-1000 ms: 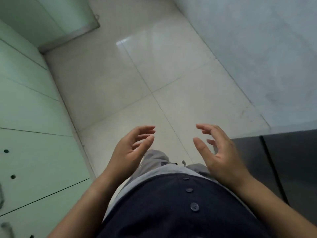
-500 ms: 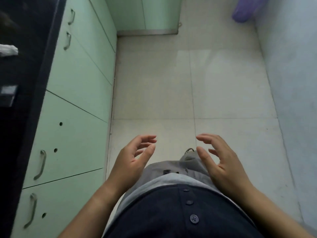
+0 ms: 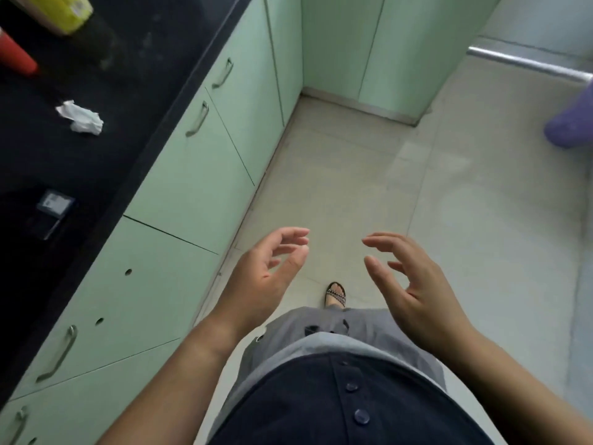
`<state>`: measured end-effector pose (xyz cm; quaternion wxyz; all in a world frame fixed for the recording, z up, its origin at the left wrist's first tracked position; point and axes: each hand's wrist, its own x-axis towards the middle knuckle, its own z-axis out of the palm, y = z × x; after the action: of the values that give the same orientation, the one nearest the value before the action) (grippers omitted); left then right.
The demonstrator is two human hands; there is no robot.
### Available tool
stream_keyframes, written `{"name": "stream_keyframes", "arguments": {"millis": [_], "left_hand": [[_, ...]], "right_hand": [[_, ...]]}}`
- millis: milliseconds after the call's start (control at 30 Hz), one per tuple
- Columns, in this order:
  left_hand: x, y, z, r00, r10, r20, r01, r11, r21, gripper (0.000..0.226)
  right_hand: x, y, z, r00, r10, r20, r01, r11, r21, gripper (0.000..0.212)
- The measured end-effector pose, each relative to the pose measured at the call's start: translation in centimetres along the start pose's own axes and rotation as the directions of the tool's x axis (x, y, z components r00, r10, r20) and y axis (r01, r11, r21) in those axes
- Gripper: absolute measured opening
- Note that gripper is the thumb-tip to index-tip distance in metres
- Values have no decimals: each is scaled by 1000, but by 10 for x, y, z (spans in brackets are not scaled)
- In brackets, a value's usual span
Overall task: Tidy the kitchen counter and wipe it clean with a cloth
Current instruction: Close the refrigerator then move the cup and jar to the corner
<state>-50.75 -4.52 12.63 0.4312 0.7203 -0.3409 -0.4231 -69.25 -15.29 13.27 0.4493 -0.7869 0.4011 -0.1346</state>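
Left hand (image 3: 263,277) and right hand (image 3: 414,284), both empty, fingers loosely curved, palms facing. Black counter (image 3: 134,91) lies up-left of the left hand, carrying a crumpled white wad (image 3: 81,118), paper or cloth unclear; yellow item (image 3: 64,11) cropped at frame top.

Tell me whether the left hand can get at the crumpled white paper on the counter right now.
Probably yes. The left hand is empty and open, the crumpled paper lies uncovered on the counter, and nothing stands between them; a step forward may be needed.
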Motion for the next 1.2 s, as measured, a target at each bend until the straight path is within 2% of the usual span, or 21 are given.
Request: {"name": "stream_keyframes", "arguments": {"millis": [200, 400, 600, 667, 800, 900, 1067, 1200], "left_hand": [[53, 9, -26, 981, -89, -174, 80, 995, -58, 22], [100, -4, -73, 930, -172, -324, 137, 982, -126, 19], [186, -8, -155, 888, -160, -432, 96, 981, -166, 18], [214, 1, -192, 875, -143, -462, 79, 985, -155, 24], [261, 20, -270, 805, -84, -587, 11, 992, -126, 24], [282, 27, -311, 762, -84, -642, 17, 994, -109, 23], [306, 24, -353, 720, -150, -677, 88, 988, -124, 22], [331, 25, -405, 634, -186, -750, 153, 982, -113, 24]], "right_hand": [[104, -12, -11, 984, -82, 157, 83, 997, 6, 45], [200, -30, 13, 922, -171, 347, 195, 980, -34, 42], [324, -73, 46, 890, -260, 374, 305, 950, -66, 41], [366, -100, 57, 882, -288, 374, 327, 944, -45, 41], [446, -158, 86, 842, -399, 363, 421, 907, 21, 46], [493, -190, 108, 811, -447, 378, 467, 883, 44, 45], [560, -231, 141, 714, -504, 486, 550, 833, 55, 46], [637, -287, 176, 601, -590, 539, 653, 751, 94, 44]]}}
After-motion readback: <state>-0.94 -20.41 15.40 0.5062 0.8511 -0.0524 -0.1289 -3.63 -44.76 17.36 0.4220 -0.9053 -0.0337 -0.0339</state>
